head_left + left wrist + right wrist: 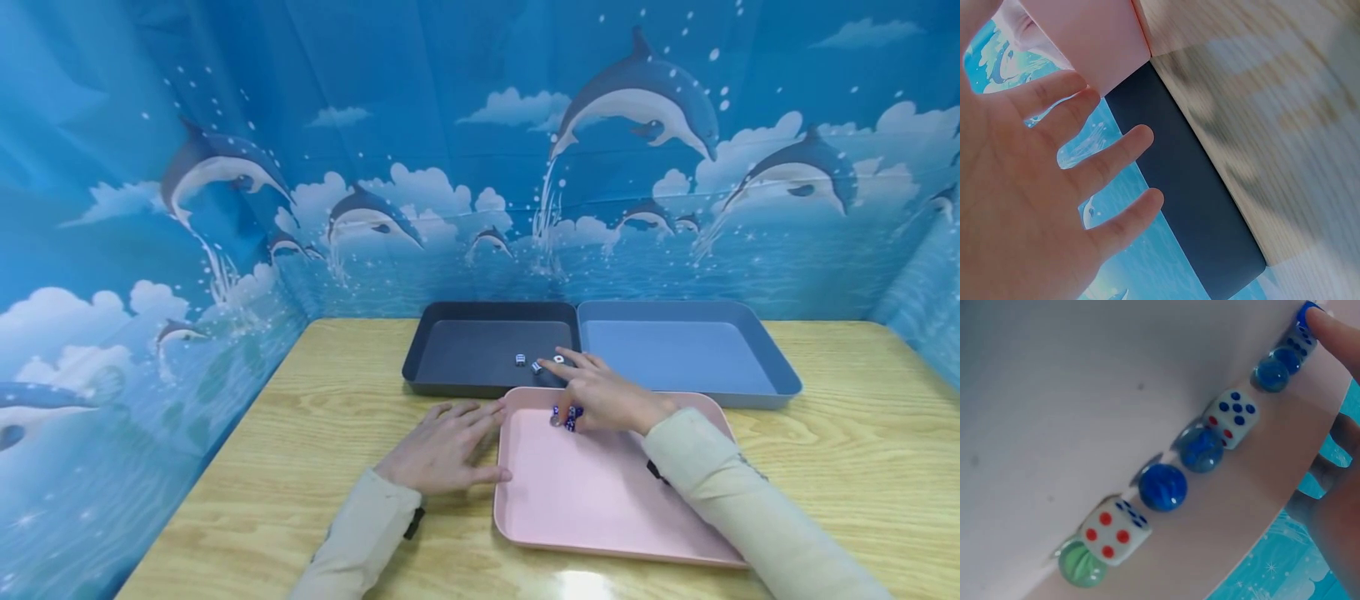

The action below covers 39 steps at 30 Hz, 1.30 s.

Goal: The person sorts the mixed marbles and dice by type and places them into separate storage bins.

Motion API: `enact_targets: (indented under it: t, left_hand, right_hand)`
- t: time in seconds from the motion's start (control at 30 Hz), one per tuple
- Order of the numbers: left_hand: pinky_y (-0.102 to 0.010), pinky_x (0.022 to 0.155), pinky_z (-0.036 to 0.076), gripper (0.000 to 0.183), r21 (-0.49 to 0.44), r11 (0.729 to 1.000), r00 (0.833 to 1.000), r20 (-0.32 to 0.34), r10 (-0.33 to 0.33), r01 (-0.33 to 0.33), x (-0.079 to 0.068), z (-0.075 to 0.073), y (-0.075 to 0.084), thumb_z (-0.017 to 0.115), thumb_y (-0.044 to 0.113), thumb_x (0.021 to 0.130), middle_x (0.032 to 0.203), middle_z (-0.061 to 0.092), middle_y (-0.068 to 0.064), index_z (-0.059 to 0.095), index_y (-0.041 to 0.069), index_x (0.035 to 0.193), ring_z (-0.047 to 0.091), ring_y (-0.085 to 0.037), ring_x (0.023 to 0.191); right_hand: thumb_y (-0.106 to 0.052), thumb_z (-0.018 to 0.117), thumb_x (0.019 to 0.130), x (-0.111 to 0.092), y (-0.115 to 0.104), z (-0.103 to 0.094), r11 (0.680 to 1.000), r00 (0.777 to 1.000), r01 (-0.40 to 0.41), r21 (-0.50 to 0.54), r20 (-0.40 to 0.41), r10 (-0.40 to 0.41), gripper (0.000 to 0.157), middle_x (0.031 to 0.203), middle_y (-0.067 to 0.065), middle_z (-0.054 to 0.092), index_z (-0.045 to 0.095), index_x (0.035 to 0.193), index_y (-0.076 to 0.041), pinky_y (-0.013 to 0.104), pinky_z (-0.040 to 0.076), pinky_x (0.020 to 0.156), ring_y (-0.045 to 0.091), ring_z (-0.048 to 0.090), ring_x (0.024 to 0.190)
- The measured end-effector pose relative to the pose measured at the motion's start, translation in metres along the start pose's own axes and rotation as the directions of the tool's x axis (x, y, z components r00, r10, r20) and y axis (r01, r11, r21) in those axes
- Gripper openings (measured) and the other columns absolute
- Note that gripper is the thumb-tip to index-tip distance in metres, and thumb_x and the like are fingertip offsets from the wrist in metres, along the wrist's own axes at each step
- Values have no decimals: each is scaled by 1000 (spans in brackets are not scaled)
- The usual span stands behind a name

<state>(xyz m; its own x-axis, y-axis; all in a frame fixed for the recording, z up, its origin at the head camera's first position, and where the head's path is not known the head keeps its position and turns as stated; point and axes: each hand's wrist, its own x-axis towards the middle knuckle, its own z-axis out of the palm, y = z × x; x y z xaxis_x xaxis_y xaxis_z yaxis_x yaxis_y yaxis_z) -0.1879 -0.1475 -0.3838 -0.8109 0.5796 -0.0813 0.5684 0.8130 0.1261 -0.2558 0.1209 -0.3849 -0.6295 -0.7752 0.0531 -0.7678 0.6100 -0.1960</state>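
Note:
My right hand (600,396) reaches over the far wall of the pink tray (585,500), thumb and a finger bent down at a small blue piece (1307,312). In the right wrist view the thumb tip touches that piece; the opposing finger is hidden. Along the tray wall lie white dice (1233,417) with red and blue dots, blue glass marbles (1163,487) and a green marble (1082,563). My left hand (446,450) lies at the tray's left side, fingers spread, fingertips at its rim. Its palm and straight fingers show in the left wrist view.
Behind the pink tray stands a dark tray (480,342) with small dice (521,360) in its right part, under my outstretched right fingers. Beside it is a blue-grey tray (675,350). A dolphin-printed curtain (450,125) rises behind the wooden table (337,375).

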Motion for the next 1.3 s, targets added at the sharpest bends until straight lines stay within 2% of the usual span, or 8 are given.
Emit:
enact_targets:
  t: [0.43, 0.6, 0.87, 1.3]
  left_hand:
    - [-60, 113, 33, 84, -3, 1000, 1000, -7, 8, -8, -1, 0, 0, 56, 69, 93, 162, 37, 1, 39, 19, 158, 44, -31, 141]
    - [-60, 113, 33, 84, -6, 1000, 1000, -7, 3, -3, -1, 0, 0, 56, 69, 93, 161, 37, 1, 39, 19, 158, 44, -31, 141]
    - [-61, 113, 31, 85, -14, 1000, 1000, -1, -2, 2, -1, 0, 0, 56, 70, 93, 162, 36, 1, 39, 19, 158, 42, -31, 142]
    - [-62, 113, 31, 86, -19, 1000, 1000, 14, -10, 10, 1, -1, 1, 55, 70, 92, 162, 36, 0, 38, 19, 159, 42, -32, 142]
  right_hand:
    - [0, 83, 75, 4, -3, -9, 999, 1000, 15, 29, -2, -15, 21, 157, 25, 37, 81, 84, -20, 74, 18, 112, 54, 18, 146]
    - [-5, 86, 78, 5, -3, -15, 999, 1000, 15, 36, -7, -15, 17, 158, 25, 36, 81, 87, -19, 74, 17, 112, 53, 18, 147]
    - [-10, 88, 78, 6, -4, -22, 997, 999, -35, 62, 1, 35, 16, 161, 21, 32, 81, 89, -20, 71, 14, 115, 49, 14, 149]
    - [-15, 85, 84, 13, -3, -36, 988, 997, -71, 135, -28, 75, 8, 164, 18, 26, 81, 90, -18, 70, 5, 116, 43, 7, 152]
